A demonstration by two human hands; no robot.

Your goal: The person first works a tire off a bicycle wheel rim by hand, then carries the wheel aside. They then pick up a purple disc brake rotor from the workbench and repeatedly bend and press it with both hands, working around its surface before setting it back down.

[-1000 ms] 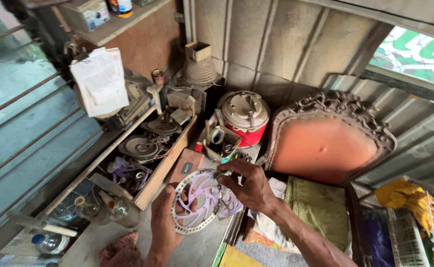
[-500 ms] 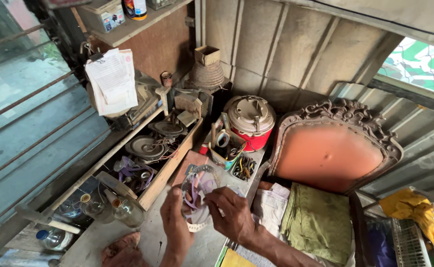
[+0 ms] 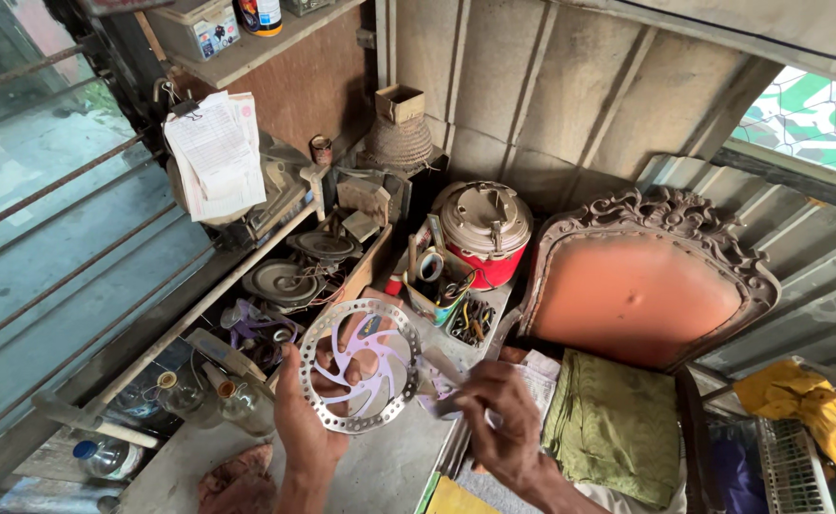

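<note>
Cluttered workbench (image 3: 389, 466), left hand (image 3: 305, 419) holding brake disc (image 3: 361, 365), right hand (image 3: 500, 419) beside

— What does the person wear on the arms at the bottom of the frame?
— Nothing I can see: left hand (image 3: 305, 428) and right hand (image 3: 501, 419) are bare, forearms apparently sleeveless; no rings or watch.

Corrugated metal wall (image 3: 551, 86), barred window (image 3: 47, 238) on left, daylight. Carved chair (image 3: 646, 286) with orange back, wooden shelf (image 3: 246, 52) above, cluttered workbench (image 3: 389, 466), green cloth (image 3: 618, 419).
</note>
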